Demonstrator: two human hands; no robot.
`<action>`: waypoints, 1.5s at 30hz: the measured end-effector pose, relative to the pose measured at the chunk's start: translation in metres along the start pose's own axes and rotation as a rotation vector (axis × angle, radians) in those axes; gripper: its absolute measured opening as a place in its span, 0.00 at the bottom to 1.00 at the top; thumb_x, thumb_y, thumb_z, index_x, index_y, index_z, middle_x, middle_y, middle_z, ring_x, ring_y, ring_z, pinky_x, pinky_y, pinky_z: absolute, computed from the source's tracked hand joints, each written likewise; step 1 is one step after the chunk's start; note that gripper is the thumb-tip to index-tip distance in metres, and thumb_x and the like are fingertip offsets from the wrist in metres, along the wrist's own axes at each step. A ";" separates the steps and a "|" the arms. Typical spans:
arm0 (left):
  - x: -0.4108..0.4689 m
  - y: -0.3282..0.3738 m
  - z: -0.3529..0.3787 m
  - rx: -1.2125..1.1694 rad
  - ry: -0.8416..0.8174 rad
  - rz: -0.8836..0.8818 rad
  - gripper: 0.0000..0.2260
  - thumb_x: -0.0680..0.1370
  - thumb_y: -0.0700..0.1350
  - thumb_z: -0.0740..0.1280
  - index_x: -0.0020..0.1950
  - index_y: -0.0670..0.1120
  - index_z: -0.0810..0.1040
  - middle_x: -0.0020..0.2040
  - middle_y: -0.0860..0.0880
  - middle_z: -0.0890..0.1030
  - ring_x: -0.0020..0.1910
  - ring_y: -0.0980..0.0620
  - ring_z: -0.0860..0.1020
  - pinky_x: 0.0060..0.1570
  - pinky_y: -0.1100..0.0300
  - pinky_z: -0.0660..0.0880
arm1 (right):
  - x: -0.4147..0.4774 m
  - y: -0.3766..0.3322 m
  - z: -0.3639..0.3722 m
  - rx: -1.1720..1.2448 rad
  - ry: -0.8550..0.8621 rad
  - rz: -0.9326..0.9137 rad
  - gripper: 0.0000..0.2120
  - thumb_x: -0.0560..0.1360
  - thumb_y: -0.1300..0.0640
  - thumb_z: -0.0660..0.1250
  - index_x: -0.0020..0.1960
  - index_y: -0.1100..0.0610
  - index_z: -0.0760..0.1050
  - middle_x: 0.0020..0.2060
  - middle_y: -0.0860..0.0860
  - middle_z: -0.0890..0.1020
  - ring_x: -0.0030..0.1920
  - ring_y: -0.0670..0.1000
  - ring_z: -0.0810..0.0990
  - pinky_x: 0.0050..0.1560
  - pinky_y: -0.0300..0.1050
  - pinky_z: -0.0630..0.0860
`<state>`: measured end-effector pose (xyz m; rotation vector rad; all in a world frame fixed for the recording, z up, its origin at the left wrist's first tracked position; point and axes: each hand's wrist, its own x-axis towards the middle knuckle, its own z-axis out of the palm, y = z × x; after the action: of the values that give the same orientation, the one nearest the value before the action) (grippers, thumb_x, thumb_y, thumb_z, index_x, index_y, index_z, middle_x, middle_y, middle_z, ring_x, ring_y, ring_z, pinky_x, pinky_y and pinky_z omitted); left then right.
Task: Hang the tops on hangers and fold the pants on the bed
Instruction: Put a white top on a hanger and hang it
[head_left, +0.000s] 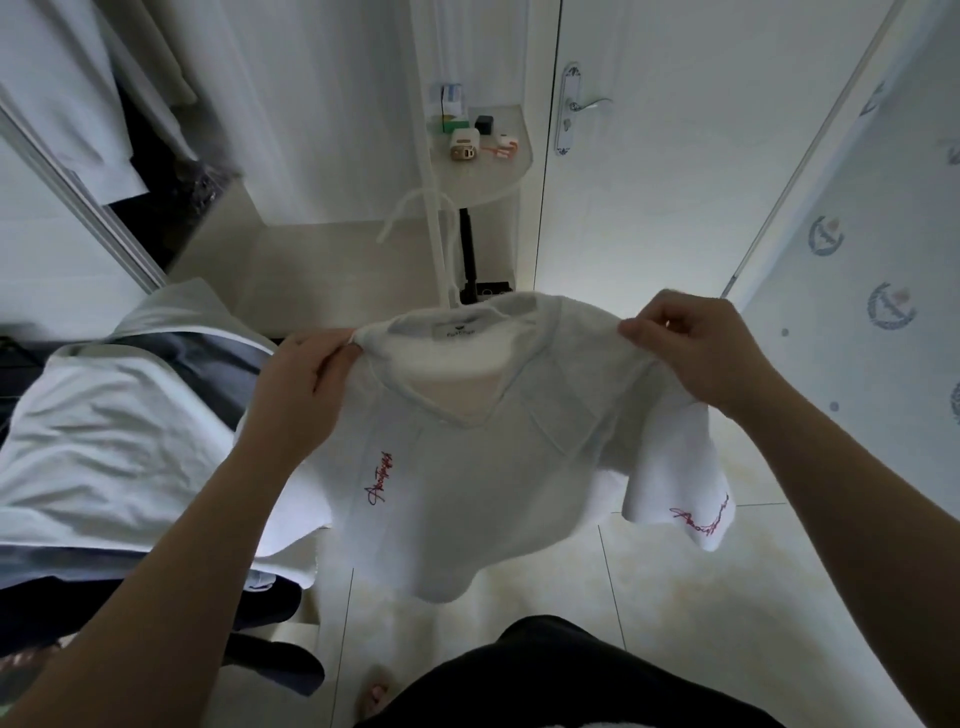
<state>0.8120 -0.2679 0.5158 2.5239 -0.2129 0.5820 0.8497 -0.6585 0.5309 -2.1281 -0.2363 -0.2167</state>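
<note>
A white V-neck T-shirt (457, 493) with red script on the chest and one sleeve hangs in the air in front of me. My left hand (306, 384) pinches its left shoulder by the collar. My right hand (696, 348) grips the right shoulder seam. A white hanger (441, 244) sticks up out of the neck opening, its hook pointing away from me; its arms are hidden inside the shirt. More clothes (119, 441), white and dark grey, lie piled on the bed at my left.
A wardrobe (78, 130) with hanging white garments stands open at the far left. A small shelf (498, 166) with chargers and boxes is straight ahead, beside a white door (649, 182). A patterned wall panel (883, 286) is on the right, tiled floor below.
</note>
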 end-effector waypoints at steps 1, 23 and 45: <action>0.000 0.004 -0.002 -0.064 0.033 -0.008 0.07 0.83 0.39 0.64 0.51 0.41 0.82 0.40 0.58 0.78 0.45 0.53 0.77 0.46 0.67 0.67 | -0.002 -0.007 0.001 -0.050 -0.030 -0.076 0.07 0.73 0.51 0.76 0.41 0.46 0.78 0.44 0.40 0.80 0.45 0.40 0.77 0.50 0.32 0.70; -0.008 -0.015 0.014 -0.050 0.086 -0.047 0.08 0.85 0.49 0.59 0.57 0.47 0.75 0.46 0.53 0.77 0.42 0.53 0.73 0.42 0.55 0.69 | -0.006 -0.033 -0.022 -0.076 -0.091 -0.145 0.11 0.81 0.55 0.67 0.41 0.49 0.81 0.34 0.47 0.80 0.34 0.40 0.75 0.37 0.29 0.68; 0.010 0.007 -0.007 -0.374 -0.053 -0.032 0.04 0.77 0.54 0.68 0.44 0.61 0.81 0.40 0.62 0.82 0.42 0.62 0.79 0.43 0.72 0.71 | -0.008 -0.044 0.005 0.031 -0.214 -0.126 0.11 0.74 0.41 0.67 0.41 0.46 0.82 0.37 0.57 0.82 0.37 0.51 0.76 0.41 0.43 0.70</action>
<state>0.8161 -0.2704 0.5292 2.1769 -0.2728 0.4185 0.8308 -0.6316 0.5615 -2.1080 -0.4969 -0.0577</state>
